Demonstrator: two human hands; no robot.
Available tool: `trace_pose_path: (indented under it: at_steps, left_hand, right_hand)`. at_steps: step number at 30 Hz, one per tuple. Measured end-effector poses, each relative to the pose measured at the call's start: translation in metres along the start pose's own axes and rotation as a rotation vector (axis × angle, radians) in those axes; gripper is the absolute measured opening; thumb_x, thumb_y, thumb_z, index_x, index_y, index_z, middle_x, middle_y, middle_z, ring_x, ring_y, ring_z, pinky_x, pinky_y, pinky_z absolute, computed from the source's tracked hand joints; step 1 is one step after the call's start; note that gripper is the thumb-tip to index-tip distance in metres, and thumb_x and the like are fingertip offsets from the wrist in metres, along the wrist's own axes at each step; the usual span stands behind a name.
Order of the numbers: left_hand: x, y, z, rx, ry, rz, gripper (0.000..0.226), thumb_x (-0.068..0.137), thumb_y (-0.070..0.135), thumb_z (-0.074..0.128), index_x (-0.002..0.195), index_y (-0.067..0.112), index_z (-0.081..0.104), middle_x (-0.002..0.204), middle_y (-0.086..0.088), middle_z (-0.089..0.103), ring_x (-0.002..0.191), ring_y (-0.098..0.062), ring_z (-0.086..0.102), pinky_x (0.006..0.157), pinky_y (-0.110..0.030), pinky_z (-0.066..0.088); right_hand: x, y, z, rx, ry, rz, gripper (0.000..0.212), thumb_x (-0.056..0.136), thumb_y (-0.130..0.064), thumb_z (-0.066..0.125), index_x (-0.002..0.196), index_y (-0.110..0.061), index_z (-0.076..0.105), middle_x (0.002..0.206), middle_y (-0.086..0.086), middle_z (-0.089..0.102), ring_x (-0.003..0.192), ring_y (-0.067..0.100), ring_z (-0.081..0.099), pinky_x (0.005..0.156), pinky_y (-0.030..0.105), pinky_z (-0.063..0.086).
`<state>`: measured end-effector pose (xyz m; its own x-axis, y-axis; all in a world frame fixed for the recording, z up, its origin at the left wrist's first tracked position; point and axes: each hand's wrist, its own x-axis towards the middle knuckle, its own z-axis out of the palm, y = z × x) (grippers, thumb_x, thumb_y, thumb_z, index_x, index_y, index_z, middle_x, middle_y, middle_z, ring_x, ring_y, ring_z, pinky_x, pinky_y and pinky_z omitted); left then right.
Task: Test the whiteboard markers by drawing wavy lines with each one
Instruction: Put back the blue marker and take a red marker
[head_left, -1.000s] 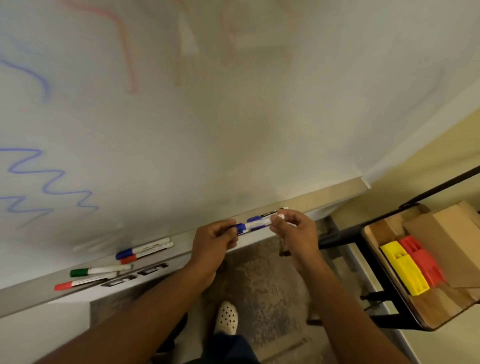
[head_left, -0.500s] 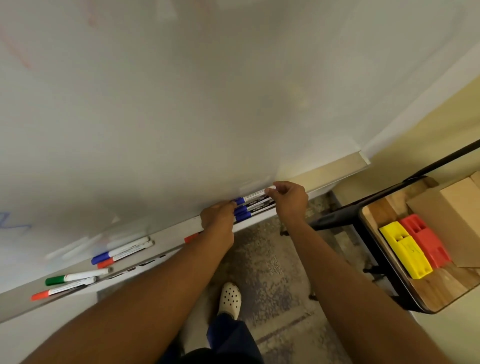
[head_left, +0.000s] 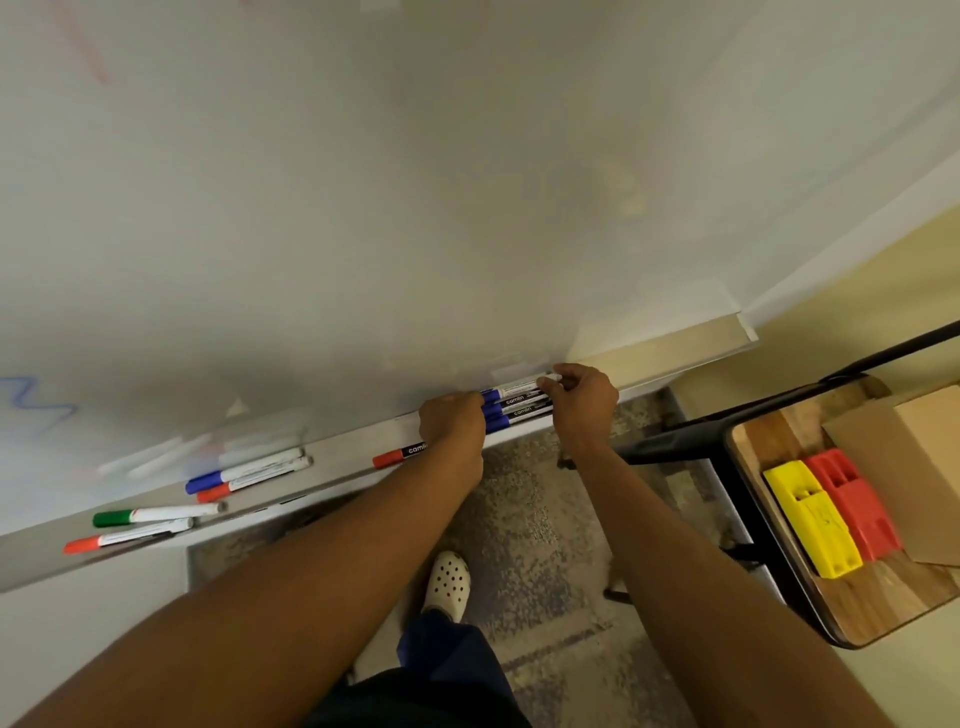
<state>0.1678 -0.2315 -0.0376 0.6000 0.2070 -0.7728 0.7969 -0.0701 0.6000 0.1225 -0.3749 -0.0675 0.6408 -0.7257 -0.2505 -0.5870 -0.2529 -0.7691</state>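
On the tray (head_left: 358, 457) under the whiteboard (head_left: 415, 208), three blue-capped markers (head_left: 514, 405) lie bunched between the hands. The left hand (head_left: 452, 423) curls over their capped ends (grip apparently closed); the right hand (head_left: 584, 397) pinches the rearmost marker's tail.

Blue-capped markers (head_left: 511, 402) have white and black barrels; the tray (head_left: 353, 447) markers are red-, blue- and green-capped. A blue wavy line (head_left: 36, 402) marks the whiteboard (head_left: 415, 182) (faint red streak above). Yellow block (head_left: 810, 519), red block (head_left: 852, 504), white perforated shoe (head_left: 447, 582).
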Motion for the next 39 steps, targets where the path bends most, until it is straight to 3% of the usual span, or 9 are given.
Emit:
trace_pose_path:
  at_steps: [4,8,11,16,20,22,27,33,39]
  left_hand:
    - [-0.001,0.008,-0.016,0.029,-0.044,-0.01,0.018,0.091,0.018,0.069,0.099,0.002,0.068,0.101,-0.015,0.071,0.08,-0.024,0.061,0.075,-0.036,0.056]
    - [-0.004,0.008,-0.065,0.0,-0.134,0.024,0.027,0.09,0.019,0.073,0.109,0.0,0.07,0.1,-0.014,0.068,0.084,-0.024,0.06,0.075,-0.032,0.05]
    - [-0.004,-0.006,-0.126,0.018,-0.141,0.125,0.007,0.09,0.014,0.073,0.096,0.013,0.077,0.102,-0.004,0.073,0.095,-0.021,0.067,0.092,-0.034,0.055]
    - [0.002,-0.037,-0.242,0.313,0.113,0.419,0.031,0.094,0.018,0.069,0.126,0.018,0.071,0.121,0.003,0.07,0.106,-0.012,0.065,0.101,-0.034,0.052]
    - [0.018,-0.051,-0.305,0.396,0.333,0.469,0.025,0.093,0.02,0.071,0.117,0.02,0.075,0.11,-0.005,0.066,0.095,-0.02,0.063,0.086,-0.033,0.05]
    - [0.031,-0.057,-0.322,0.432,0.374,0.489,0.027,0.091,0.022,0.072,0.117,0.02,0.075,0.112,-0.007,0.068,0.104,-0.026,0.063,0.093,-0.043,0.053]
    - [0.039,-0.054,-0.336,0.436,0.304,0.516,0.036,0.093,0.02,0.071,0.128,0.013,0.07,0.125,-0.011,0.066,0.12,-0.03,0.056,0.11,-0.044,0.043]
    - [0.028,-0.054,-0.353,0.263,0.191,0.472,0.034,0.095,0.028,0.07,0.128,0.02,0.07,0.121,0.0,0.065,0.112,-0.019,0.06,0.103,-0.038,0.048]
    - [0.018,-0.044,-0.37,-0.199,-0.047,0.24,0.039,0.093,0.035,0.074,0.126,0.013,0.07,0.116,0.003,0.069,0.112,-0.017,0.063,0.103,-0.038,0.052]
  right_hand:
    - [-0.005,-0.007,-0.007,0.011,0.012,0.014,0.036,0.093,-0.015,0.08,0.125,-0.001,0.072,0.114,0.013,0.076,0.092,0.013,0.064,0.1,0.03,0.055]
    - [-0.039,-0.021,0.0,0.002,0.109,-0.135,0.026,0.096,-0.018,0.076,0.119,-0.007,0.073,0.116,0.007,0.073,0.099,0.012,0.06,0.097,0.033,0.054]
    - [-0.083,-0.026,0.03,-0.051,-0.075,-0.326,0.014,0.098,-0.021,0.073,0.11,-0.016,0.072,0.107,-0.002,0.07,0.095,0.011,0.064,0.092,0.034,0.058]
    - [-0.151,-0.042,0.105,-0.193,-0.45,-0.632,0.014,0.101,-0.023,0.07,0.112,-0.017,0.074,0.111,-0.002,0.071,0.104,0.014,0.065,0.097,0.03,0.053]
    - [-0.172,-0.066,0.157,-0.35,-0.576,-0.835,0.02,0.103,-0.017,0.064,0.119,-0.012,0.075,0.116,0.003,0.072,0.11,0.02,0.064,0.099,0.025,0.046]
    - [-0.176,-0.075,0.176,-0.429,-0.571,-0.912,0.022,0.1,-0.01,0.065,0.119,-0.009,0.076,0.116,0.008,0.074,0.11,0.026,0.066,0.099,0.034,0.053]
    - [-0.183,-0.077,0.201,-0.745,-0.532,-1.063,0.019,0.085,-0.008,0.081,0.102,-0.015,0.078,0.102,0.006,0.073,0.094,0.026,0.068,0.079,0.037,0.059]
    - [-0.194,-0.083,0.198,-0.927,-0.505,-1.068,0.047,0.067,0.005,0.085,0.109,-0.016,0.078,0.107,0.006,0.072,0.097,0.028,0.067,0.078,0.037,0.059]
    - [-0.236,-0.107,0.165,-0.702,-0.452,-0.937,0.028,0.093,-0.001,0.069,0.119,-0.012,0.074,0.112,0.006,0.068,0.1,0.024,0.063,0.087,0.034,0.054]
